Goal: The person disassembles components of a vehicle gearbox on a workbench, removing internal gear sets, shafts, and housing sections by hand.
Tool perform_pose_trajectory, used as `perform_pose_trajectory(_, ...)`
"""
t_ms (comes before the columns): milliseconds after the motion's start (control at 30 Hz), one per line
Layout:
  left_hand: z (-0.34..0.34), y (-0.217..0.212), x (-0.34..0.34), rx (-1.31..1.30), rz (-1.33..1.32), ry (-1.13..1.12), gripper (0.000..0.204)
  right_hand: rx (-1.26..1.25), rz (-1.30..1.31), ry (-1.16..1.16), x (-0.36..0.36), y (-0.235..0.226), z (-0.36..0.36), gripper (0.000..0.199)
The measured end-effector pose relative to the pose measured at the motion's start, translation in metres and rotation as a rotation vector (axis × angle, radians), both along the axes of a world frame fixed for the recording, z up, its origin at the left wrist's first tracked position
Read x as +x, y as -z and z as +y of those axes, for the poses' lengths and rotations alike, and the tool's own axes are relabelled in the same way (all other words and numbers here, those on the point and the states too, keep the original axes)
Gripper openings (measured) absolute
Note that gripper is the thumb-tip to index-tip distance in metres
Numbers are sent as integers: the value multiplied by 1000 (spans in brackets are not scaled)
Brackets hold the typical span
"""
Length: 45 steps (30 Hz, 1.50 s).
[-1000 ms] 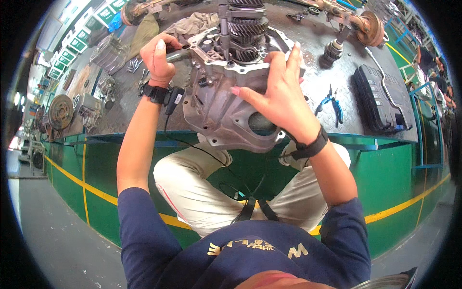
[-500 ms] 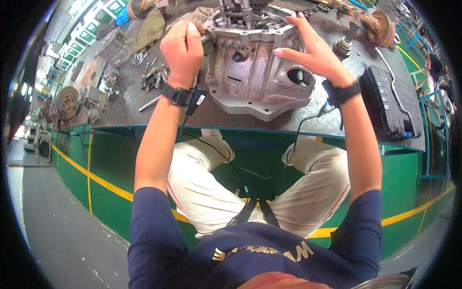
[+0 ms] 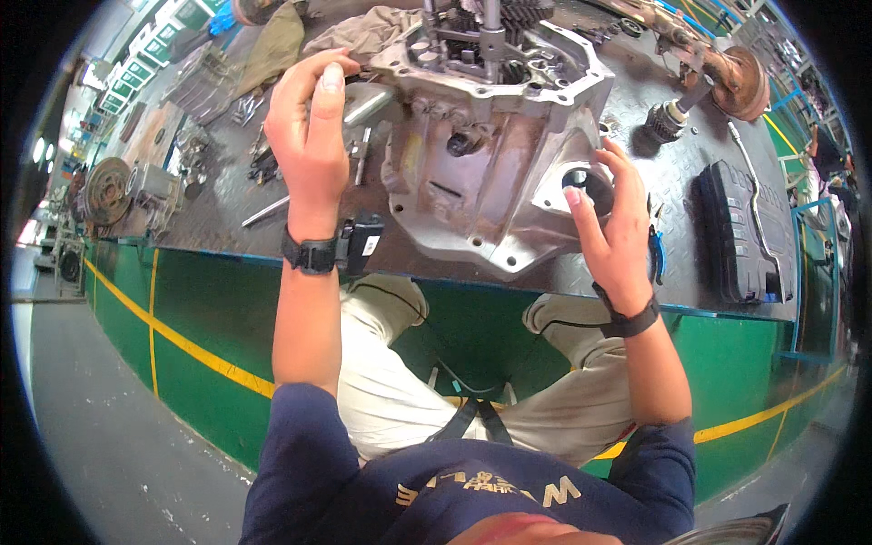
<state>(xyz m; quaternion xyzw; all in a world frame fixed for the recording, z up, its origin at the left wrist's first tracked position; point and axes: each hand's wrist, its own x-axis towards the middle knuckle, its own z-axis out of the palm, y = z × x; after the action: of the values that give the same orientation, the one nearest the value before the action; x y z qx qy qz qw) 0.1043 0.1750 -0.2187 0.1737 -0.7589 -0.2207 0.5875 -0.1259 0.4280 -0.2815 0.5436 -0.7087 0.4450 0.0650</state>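
A grey metal gearbox housing (image 3: 490, 173) stands at the table's near edge, its open top facing up. Shafts and a gear stack (image 3: 509, 27) rise out of it. My left hand (image 3: 309, 136) is raised beside the housing's left side, thumb and fingers apart, with nothing seen in it. At the housing's lower right, my right hand (image 3: 622, 222) spreads thumb and fingers beside the flange around a round opening (image 3: 577, 179). Its fingertips are close to that flange; whether they touch, I cannot tell.
Blue-handled pliers (image 3: 656, 250) lie right of my right hand. Further right is a black tool case (image 3: 740, 232) with a bent metal bar on it. A gear shaft (image 3: 669, 120) stands behind. On the left are a metal rod (image 3: 265, 211), small parts and a cloth (image 3: 359, 30).
My left hand has come away from the housing's upper left, and its fingers have opened. My right hand has moved from the top rim down to the round opening. The housing appears nearer.
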Motion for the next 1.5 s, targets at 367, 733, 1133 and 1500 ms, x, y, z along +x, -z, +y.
perform_pose_trajectory(367, 5, 11, 8, 210, -77, 93, 45, -67, -67, -15, -2, 19, -6, 43)
perform_pose_trajectory(733, 63, 9, 21, 129, -66, 12, 37, -117, -220, -94, -25, 20, 7, 52)
perform_pose_trajectory(1133, 123, 13, 28, -286, -210, -115, 40, -215, -531, -7, -70, 36, 13, 57)
perform_pose_trajectory(1500, 130, 9, 34, -269, -260, -67, 42, -203, -551, -44, -77, 36, 15, 62)
